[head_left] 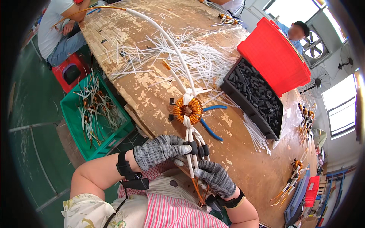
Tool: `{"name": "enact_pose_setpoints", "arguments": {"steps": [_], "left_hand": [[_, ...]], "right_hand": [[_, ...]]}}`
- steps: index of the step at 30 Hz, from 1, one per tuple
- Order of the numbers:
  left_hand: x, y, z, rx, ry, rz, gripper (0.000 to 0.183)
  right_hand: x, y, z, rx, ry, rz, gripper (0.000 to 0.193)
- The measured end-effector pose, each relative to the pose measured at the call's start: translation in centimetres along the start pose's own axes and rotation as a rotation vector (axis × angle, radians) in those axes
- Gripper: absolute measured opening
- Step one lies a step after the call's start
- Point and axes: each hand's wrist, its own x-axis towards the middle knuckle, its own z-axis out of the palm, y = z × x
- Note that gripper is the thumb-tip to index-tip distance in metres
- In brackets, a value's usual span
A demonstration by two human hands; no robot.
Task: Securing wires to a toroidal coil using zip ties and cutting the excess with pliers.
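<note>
From where I stand, the gloved left hand [159,151] is pinched on the white-sleeved leads [189,163], its thumb at the black tubes [194,147]; I'd say a steady grip there stops the bundle twisting and lets the tubes sit level. The right hand [217,178], at four o'clock from the left, is closed on the leads lower down; a light, even pull should straighten them without kinking the sleeves or straining the coppery ends [196,189] beneath.

The copper-wound ring [196,108] lies at one o'clock from the left hand and eleven from the right, touched by neither. It seems to rest on the table [239,155], its leads running toward six o'clock into both grips.
</note>
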Motion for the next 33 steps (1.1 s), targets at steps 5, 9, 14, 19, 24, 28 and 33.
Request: {"name": "enact_pose_setpoints", "arguments": {"steps": [5,9,14,19,24,28,33], "left_hand": [[0.3,-0.8,0.2,-0.018,-0.030,0.061,0.027],[0.4,-0.6,0.9,-0.009,-0.015,0.046,0.024],[0.6,-0.8,1.1,0.129,0.035,0.084,0.026],[-0.6,0.1,0.8,0.084,0.046,-0.012,0.032],[-1.1,0.8,0.0,0.410,0.084,0.055,0.035],[-1.1,-0.4,-0.4,0.379,0.284,0.346,0.038],[-0.5,-0.3,-0.9,0.246,0.341,0.320,0.037]], "right_hand": [[0.1,0.4,-0.1,-0.006,-0.005,0.004,0.022],[-0.2,0.6,-0.2,-0.024,0.012,0.034,0.026],[-1.3,-0.5,-0.8,-0.108,0.021,0.009,0.022],[-3.2,-2.5,-9.6,-0.116,0.613,-0.464,0.024],[-2.5,2.1,-20.4,-0.862,1.027,-0.469,0.030],[-0.2,0.8,-20.2,-1.395,0.961,-0.562,0.044],[3.1,-1.1,-22.6,-1.421,0.874,-0.354,0.041]]}}
